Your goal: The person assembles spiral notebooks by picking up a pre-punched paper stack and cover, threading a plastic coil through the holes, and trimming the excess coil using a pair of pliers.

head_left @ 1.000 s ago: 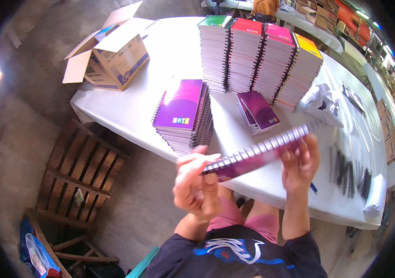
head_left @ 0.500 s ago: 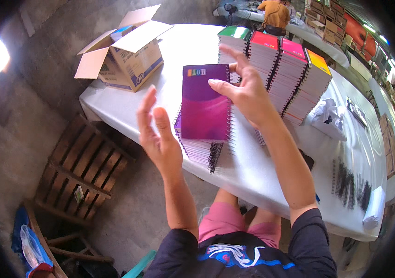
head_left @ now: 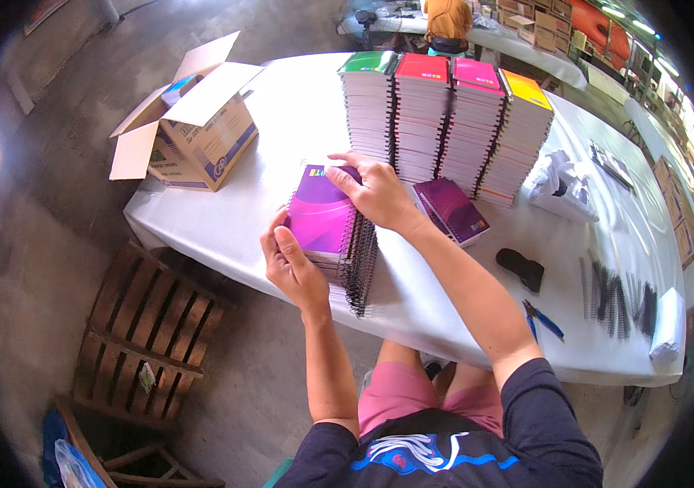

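A stack of purple spiral notebooks (head_left: 320, 218) lies on the white-covered table in front of me, black wire coils along its right side. My right hand (head_left: 375, 193) holds the top notebook at its upper right corner, thumb on the cover and fingers bent over the far edge. Against the stack's left side my left hand (head_left: 296, 268) is cupped, its thumb by the cover's near left edge. Right of the stack lies a smaller purple notebook pile (head_left: 454, 213), turned at an angle.
Tall notebook stacks with green (head_left: 368, 62), red (head_left: 423, 68), pink (head_left: 478, 75) and yellow covers (head_left: 527, 88) stand behind. An open cardboard box (head_left: 200, 150) is at left. Rightward lie a dark object (head_left: 520, 268), blue-handled pliers (head_left: 543, 320), loose black coils (head_left: 613, 301) and a white plastic bundle (head_left: 560, 189).
The purple notebook came down onto the stack. My left hand, apart from it before, now touches the stack's side. The view has shifted, showing the small purple pile and the pliers.
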A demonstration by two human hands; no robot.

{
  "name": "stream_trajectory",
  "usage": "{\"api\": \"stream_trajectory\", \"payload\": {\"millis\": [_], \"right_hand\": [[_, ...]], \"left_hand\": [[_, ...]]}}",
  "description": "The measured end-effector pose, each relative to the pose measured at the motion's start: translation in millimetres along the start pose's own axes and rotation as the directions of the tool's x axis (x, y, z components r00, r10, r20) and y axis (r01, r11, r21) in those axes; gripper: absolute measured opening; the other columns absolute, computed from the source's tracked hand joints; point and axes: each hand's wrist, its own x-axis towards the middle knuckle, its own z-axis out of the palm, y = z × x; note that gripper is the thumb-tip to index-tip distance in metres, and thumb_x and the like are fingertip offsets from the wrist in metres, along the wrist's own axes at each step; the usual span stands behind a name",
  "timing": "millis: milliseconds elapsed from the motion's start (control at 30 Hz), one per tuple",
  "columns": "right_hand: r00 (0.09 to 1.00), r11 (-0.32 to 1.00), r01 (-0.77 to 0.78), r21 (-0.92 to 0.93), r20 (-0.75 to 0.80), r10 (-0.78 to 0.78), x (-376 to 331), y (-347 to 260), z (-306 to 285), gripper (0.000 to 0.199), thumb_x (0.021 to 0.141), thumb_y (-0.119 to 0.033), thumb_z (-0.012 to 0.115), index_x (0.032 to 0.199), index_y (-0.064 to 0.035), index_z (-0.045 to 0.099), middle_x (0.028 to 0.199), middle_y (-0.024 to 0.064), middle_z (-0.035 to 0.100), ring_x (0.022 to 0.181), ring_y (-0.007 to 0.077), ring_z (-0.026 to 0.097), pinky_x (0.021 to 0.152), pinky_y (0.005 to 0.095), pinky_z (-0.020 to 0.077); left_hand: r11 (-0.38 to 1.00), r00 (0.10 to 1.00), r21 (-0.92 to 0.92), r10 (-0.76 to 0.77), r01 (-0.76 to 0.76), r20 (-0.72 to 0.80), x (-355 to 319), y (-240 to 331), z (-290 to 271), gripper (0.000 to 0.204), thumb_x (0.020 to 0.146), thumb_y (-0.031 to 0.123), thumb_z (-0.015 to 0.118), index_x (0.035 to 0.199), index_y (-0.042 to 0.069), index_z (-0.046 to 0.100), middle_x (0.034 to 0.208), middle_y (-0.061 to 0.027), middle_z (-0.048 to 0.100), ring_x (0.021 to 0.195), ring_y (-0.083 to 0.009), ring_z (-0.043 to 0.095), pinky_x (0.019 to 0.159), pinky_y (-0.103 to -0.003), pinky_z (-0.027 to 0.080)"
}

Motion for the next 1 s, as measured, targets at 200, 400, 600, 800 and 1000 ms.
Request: {"api": "stream_trajectory", "payload": {"millis": [200, 400, 600, 800, 1000], "right_hand": [[0.966, 0.892, -0.166, -0.421, -0.252, 0.061, -23, 45, -52, 0.051, 0.089, -0.045, 0.052, 0.132, -0.0179, 0.048, 0.129, 0.0103, 0.053, 0.114, 0.0276, 0.055, 0.091, 0.053, 0.0433], [0.792, 0.707, -0.608, -0.362, -0.204, 0.576, -100, 160, -125, 0.059, 0.078, -0.054, 0.065, 0.112, -0.0068, 0.062, 0.102, 0.0208, 0.065, 0.099, 0.0348, 0.062, 0.087, 0.0427, 0.0468], [0.79, 0.88, -0.464, -0.105, -0.498, 0.357, -159, 117, -148, 0.036, 0.077, -0.027, 0.076, 0.095, 0.0003, 0.06, 0.086, 0.0135, 0.068, 0.078, 0.0212, 0.065, 0.071, 0.0324, 0.0507], [0.923, 0.935, -0.332, 0.124, -0.165, 0.349, -242, 49, -109, 0.039, 0.079, -0.025, 0.075, 0.104, -0.001, 0.059, 0.101, 0.0117, 0.066, 0.09, 0.017, 0.062, 0.08, 0.0308, 0.0489], [0.693, 0.295, -0.717, -0.631, -0.688, 0.215, -309, 156, -227, 0.042, 0.085, -0.03, 0.064, 0.117, -0.003, 0.057, 0.117, 0.0168, 0.055, 0.107, 0.0358, 0.053, 0.09, 0.0455, 0.0431]], "left_hand": [[0.959, 0.946, 0.226, 0.224, -0.171, -0.234, -3, 9, -20, 0.055, 0.1, 0.048, 0.023, 0.125, 0.005, 0.046, 0.127, -0.0119, 0.047, 0.121, -0.0229, 0.046, 0.097, -0.041, 0.037], [0.856, 0.789, 0.019, 0.486, -0.517, -0.376, -39, 70, -15, 0.034, 0.096, 0.032, 0.039, 0.12, 0.008, 0.041, 0.119, -0.0137, 0.043, 0.114, -0.0253, 0.047, 0.091, -0.037, 0.044], [0.943, 0.895, -0.296, 0.258, -0.152, 0.364, -126, 59, 37, 0.052, 0.084, 0.018, 0.056, 0.129, 0.001, 0.036, 0.125, -0.0188, 0.04, 0.106, -0.0272, 0.051, 0.085, -0.037, 0.045], [0.584, 0.602, -0.313, -0.402, 0.749, 0.69, -154, 8, 77, 0.028, 0.088, 0.006, 0.064, 0.113, -0.001, 0.055, 0.101, -0.0074, 0.063, 0.092, -0.0129, 0.059, 0.084, -0.026, 0.047], [0.865, 0.396, 0.146, 0.065, -0.48, 0.916, -123, 26, 73, 0.024, 0.077, 0.001, 0.061, 0.096, 0.016, 0.064, 0.087, -0.0012, 0.062, 0.089, -0.0209, 0.06, 0.099, -0.054, 0.027]]}}
